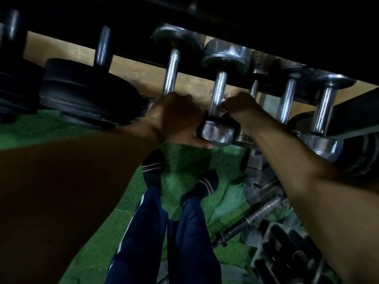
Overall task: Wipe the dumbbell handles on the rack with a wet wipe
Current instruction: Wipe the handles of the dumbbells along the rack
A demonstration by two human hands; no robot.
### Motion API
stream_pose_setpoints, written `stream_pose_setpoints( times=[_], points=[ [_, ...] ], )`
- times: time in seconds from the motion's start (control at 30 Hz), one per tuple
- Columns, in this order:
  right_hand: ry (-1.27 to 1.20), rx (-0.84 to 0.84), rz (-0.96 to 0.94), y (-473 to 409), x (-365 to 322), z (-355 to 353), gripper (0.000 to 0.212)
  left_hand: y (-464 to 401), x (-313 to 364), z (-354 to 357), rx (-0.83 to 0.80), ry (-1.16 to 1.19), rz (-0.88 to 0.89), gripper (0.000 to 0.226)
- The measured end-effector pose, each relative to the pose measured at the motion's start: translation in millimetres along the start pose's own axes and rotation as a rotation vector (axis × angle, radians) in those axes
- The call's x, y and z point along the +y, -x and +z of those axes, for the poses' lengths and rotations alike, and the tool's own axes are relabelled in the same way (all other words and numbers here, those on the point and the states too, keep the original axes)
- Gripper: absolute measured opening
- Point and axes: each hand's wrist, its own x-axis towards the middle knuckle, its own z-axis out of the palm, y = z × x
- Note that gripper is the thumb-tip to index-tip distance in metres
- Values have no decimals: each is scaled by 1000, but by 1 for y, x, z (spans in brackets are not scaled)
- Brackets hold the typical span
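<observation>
Left grip [174,117] cupping dumbbell [218,95] head at rack [348,117] front edge; right grip [238,107] curled at handle base, wipe not discernible. Seemingly midway: handles farther right probably unwiped.

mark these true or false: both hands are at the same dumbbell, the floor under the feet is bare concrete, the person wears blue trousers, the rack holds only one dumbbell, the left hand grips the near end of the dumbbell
1. Both hands are at the same dumbbell. True.
2. The floor under the feet is bare concrete. False: it is green turf.
3. The person wears blue trousers. True.
4. The rack holds only one dumbbell. False: several chrome handles stand side by side.
5. The left hand grips the dumbbell's near end. True; the right hand is at its handle.
</observation>
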Motion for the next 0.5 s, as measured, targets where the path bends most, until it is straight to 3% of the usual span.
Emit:
stream_pose_setpoints(
  times=[0.1, 0.17, 0.3, 0.43, 0.5],
  points=[
    [145, 130, -32, 12, 6, -1, 37, -2, 1, 1, -36, -44, -14, 99],
    [245, 175, -128, 17, 7, -6, 29, -2, 2, 2, -49, -74, -14, 100],
    [400, 290, -515, 18, 1, -9, 16, -1, 1, 1, -65, -100, -5, 97],
    [807, 545, -762, 5, -13, -4, 23, -3, 0, -4, -39, -72, -10, 97],
    [940, 559, -832, 1, -17, -5, 26, -2, 0, 0, -140, -46, -36, 97]
  ],
)
